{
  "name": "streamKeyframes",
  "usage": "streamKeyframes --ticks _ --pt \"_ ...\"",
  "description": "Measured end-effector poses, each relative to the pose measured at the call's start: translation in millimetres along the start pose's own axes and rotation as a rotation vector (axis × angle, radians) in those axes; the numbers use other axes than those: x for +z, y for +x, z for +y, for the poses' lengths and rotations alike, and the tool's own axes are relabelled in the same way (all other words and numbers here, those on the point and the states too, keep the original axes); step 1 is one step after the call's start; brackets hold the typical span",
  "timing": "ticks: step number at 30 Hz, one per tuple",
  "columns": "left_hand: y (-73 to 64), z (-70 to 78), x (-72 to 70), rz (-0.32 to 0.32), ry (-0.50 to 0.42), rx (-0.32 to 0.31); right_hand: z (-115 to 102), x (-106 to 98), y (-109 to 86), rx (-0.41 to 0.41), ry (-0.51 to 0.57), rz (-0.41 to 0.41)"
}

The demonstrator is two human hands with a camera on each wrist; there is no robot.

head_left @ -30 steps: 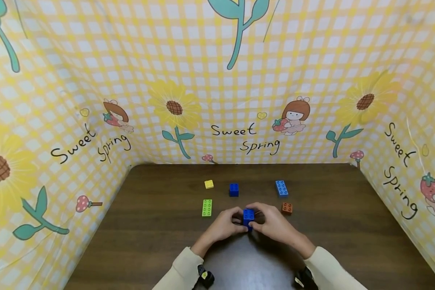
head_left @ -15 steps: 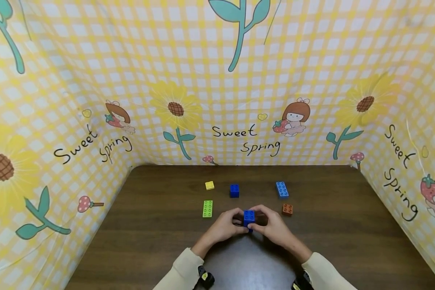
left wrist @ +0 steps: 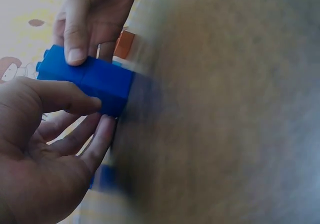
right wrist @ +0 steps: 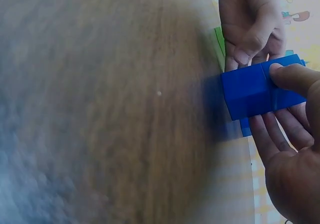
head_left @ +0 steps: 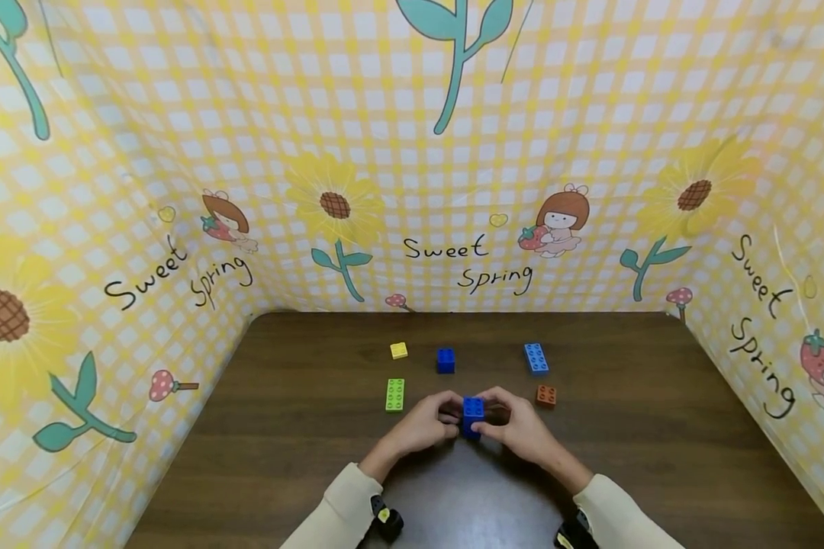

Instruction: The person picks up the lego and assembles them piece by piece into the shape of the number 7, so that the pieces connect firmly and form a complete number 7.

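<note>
Two dark blue toy bricks form an upright stack [head_left: 473,409] on the table, its studs on top and a seam between the bricks. My right hand [head_left: 524,428] holds the stack, the thumb pressing the upper brick near the seam in the right wrist view and the fingers on the far side. Just left of the stack is my left hand [head_left: 423,425], its fingers loosely bent. In the right wrist view the left thumb [right wrist: 252,41] lies clear of the bricks, while its other fingers are partly hidden behind them.
Farther back on the brown table [head_left: 275,427] lie a yellow brick [head_left: 399,351], a single dark blue brick [head_left: 445,361] and a light blue brick [head_left: 535,357]. A lime green brick [head_left: 394,395] is left of the hands, an orange-brown one [head_left: 545,395] right. Patterned cloth [head_left: 412,175] surrounds the table.
My left thumb has drawn back to the left, away from the base of the blue stack. The right hand keeps its hold, and the stack stays in nearly the same spot.
</note>
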State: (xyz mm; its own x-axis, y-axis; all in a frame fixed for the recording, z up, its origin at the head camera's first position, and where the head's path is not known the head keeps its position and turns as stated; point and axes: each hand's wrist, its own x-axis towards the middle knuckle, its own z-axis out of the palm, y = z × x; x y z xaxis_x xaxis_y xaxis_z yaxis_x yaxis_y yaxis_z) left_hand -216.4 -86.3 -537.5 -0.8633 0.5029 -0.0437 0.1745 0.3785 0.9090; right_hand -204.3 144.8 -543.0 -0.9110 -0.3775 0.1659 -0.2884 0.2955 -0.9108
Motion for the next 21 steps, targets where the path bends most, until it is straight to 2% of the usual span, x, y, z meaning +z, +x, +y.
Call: streamKeyframes --ticks 3,7,11,15,21 --pt "3.4 3.8 -6.9 0.041 0.042 0.029 0 -2 -0.5 0.001 -0.001 -0.014" --pt "12.2 11.5 -22.4 0.142 0.092 0.057 -1 -5 0.3 -0.003 -0.002 -0.014" --pt "22.8 17.8 -41.0 0.238 0.138 0.056 -2 -7 1.1 0.012 -0.001 -0.017" --pt "32.0 21.6 -55.9 0.280 0.169 0.047 -2 -6 0.5 0.024 0.014 -0.023" --pt "45.9 19.8 -69.0 0.304 0.309 0.098 -2 -4 -0.3 -0.004 0.015 -0.027"
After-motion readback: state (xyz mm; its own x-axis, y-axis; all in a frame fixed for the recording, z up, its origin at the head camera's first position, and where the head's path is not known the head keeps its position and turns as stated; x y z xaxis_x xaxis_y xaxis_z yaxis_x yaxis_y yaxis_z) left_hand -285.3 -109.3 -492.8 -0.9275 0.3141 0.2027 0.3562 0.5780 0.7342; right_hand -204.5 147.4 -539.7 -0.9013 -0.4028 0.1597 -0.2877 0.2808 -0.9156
